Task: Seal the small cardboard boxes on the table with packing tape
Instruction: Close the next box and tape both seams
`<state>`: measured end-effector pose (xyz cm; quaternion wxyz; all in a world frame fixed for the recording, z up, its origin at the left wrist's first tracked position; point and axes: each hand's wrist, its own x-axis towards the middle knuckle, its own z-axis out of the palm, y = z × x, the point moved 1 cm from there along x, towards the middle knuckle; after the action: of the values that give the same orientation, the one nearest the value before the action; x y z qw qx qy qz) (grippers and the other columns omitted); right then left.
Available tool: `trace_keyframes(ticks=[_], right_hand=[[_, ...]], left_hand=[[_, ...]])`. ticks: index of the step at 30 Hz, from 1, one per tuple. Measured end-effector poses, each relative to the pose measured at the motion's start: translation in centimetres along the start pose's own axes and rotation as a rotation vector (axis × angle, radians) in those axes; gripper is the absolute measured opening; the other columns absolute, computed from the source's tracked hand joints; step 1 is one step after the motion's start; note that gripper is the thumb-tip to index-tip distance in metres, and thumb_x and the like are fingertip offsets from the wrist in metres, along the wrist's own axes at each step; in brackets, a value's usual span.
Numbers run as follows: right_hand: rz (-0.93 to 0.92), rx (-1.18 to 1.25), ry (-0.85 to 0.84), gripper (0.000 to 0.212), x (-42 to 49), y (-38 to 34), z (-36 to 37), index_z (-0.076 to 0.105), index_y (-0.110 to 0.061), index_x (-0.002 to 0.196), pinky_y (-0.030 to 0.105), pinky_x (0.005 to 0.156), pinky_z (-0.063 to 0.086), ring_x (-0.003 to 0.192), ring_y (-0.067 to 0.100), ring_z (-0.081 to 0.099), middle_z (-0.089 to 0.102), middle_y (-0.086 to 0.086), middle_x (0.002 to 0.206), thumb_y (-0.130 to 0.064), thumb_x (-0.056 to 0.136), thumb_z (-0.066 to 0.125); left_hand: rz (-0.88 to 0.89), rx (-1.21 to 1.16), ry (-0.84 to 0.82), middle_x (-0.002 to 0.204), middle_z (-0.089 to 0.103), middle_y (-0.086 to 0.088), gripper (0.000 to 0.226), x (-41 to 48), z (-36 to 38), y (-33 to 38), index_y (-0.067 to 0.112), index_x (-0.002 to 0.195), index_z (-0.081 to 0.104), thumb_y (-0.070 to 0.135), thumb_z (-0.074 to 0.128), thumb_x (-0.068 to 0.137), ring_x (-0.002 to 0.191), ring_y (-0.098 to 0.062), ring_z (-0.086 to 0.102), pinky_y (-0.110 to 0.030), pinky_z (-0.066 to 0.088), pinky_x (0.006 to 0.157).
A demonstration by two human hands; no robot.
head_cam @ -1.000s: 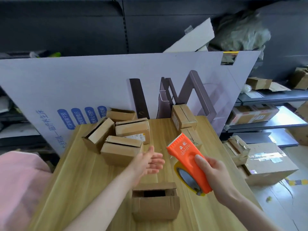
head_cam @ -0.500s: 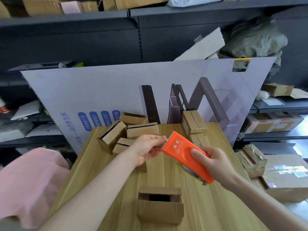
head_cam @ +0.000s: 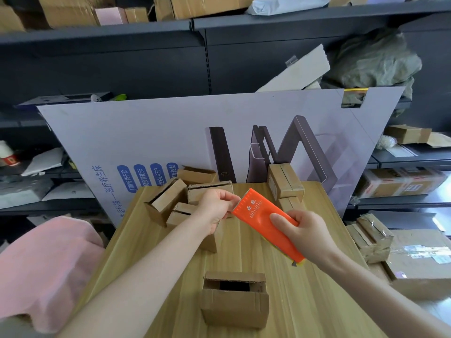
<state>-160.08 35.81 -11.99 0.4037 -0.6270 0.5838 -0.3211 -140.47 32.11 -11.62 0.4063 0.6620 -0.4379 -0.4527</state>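
Observation:
My right hand (head_cam: pixel 308 234) grips an orange tape dispenser (head_cam: pixel 264 223) held above the middle of the wooden table (head_cam: pixel 305 301). My left hand (head_cam: pixel 216 208) pinches at the dispenser's toothed front edge, where the tape end would be; the tape itself is too thin to see. A small cardboard box (head_cam: pixel 235 300) with its top flaps partly open stands at the near edge below my hands. Several more small boxes (head_cam: pixel 166 201) lie at the back left, and two stacked boxes (head_cam: pixel 285 182) stand at the back right.
A large lilac printed board (head_cam: pixel 170 132) leans behind the table. Dark shelves (head_cam: pixel 200 28) with cartons run along the back. A pink cloth (head_cam: pixel 46 264) lies at the left, and taped cartons (head_cam: pixel 419 262) sit on the floor at the right.
My left hand rose from open above the table to pinch the dispenser's front edge. The view tilted upward, and the dispenser lifted slightly with my right hand.

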Motion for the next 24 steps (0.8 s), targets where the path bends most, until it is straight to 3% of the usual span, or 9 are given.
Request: trace_keyframes(ticks=[3,7,9,12,14,17,20,24], right_hand=[[0.000,-0.097,-0.005,0.039,0.1,-0.6,0.7,0.066,-0.008,0.074,0.045,0.039,0.054,0.050,0.029,0.066,0.066,0.009,0.065,-0.045,0.087,0.062],[-0.026,-0.292,0.003,0.039,0.3,-0.3,0.9,0.065,-0.016,0.072,0.034,0.043,0.056,0.053,0.018,0.065,0.065,0.000,0.065,-0.052,0.086,0.058],[-0.020,-0.337,-0.007,0.036,0.0,0.4,0.1,0.062,-0.021,0.068,0.025,0.039,0.047,0.050,0.013,0.061,0.062,-0.004,0.061,-0.051,0.086,0.059],[0.029,-0.337,-0.042,0.035,-0.7,2.2,-1.6,0.066,-0.017,0.071,0.033,0.041,0.049,0.054,0.018,0.064,0.065,0.001,0.063,-0.049,0.085,0.062],[0.070,-0.389,-0.056,0.036,-1.1,3.5,-2.3,0.068,-0.014,0.074,0.039,0.055,0.053,0.062,0.020,0.066,0.067,0.003,0.066,-0.048,0.083,0.064],[0.116,-0.499,-0.122,0.034,-1.2,5.0,-2.3,0.068,-0.019,0.073,0.035,0.054,0.052,0.061,0.015,0.065,0.066,-0.002,0.063,-0.052,0.082,0.064],[0.177,-0.600,-0.224,0.037,-0.9,6.6,-1.2,0.066,-0.021,0.074,0.028,0.046,0.048,0.058,0.014,0.064,0.065,-0.003,0.065,-0.056,0.082,0.062],[0.192,-0.742,-0.287,0.041,0.0,8.8,0.8,0.066,-0.021,0.076,0.026,0.053,0.045,0.063,0.011,0.062,0.064,-0.006,0.068,-0.061,0.081,0.060]], left_hand=[[-0.028,0.052,0.045,0.079,0.065,-0.003,0.007,0.9,0.2,-0.6,0.007,0.090,0.065,0.008,0.059,0.094,0.067,-0.007,0.060,-0.013,0.045,0.045],[-0.022,0.136,0.115,0.083,0.066,-0.005,0.024,2.4,-0.7,-1.7,0.015,0.076,0.065,-0.003,0.056,0.090,0.078,-0.015,0.061,-0.029,0.053,0.071],[-0.017,0.154,0.188,0.082,0.066,-0.003,0.025,2.9,-2.5,-2.3,0.017,0.075,0.066,-0.002,0.058,0.089,0.083,-0.018,0.060,-0.034,0.051,0.081],[-0.055,0.178,0.302,0.086,0.066,-0.004,0.013,3.4,-6.2,-4.4,0.015,0.087,0.069,0.005,0.062,0.089,0.085,-0.018,0.061,-0.034,0.050,0.081],[-0.088,0.161,0.327,0.082,0.067,-0.006,0.011,3.2,-7.7,-6.4,0.015,0.084,0.069,0.006,0.065,0.088,0.081,-0.020,0.061,-0.038,0.052,0.083],[-0.122,0.155,0.297,0.075,0.066,-0.006,0.012,1.7,-7.8,-10.1,0.015,0.078,0.068,0.008,0.067,0.088,0.072,-0.019,0.059,-0.033,0.047,0.074],[-0.180,0.137,0.297,0.075,0.068,-0.006,0.010,0.1,-7.1,-14.0,0.017,0.078,0.068,0.012,0.068,0.088,0.075,-0.018,0.061,-0.035,0.050,0.077],[-0.264,0.102,0.338,0.075,0.068,-0.005,0.012,-1.3,-6.4,-17.9,0.018,0.077,0.069,0.013,0.068,0.088,0.076,-0.018,0.063,-0.033,0.052,0.078]])
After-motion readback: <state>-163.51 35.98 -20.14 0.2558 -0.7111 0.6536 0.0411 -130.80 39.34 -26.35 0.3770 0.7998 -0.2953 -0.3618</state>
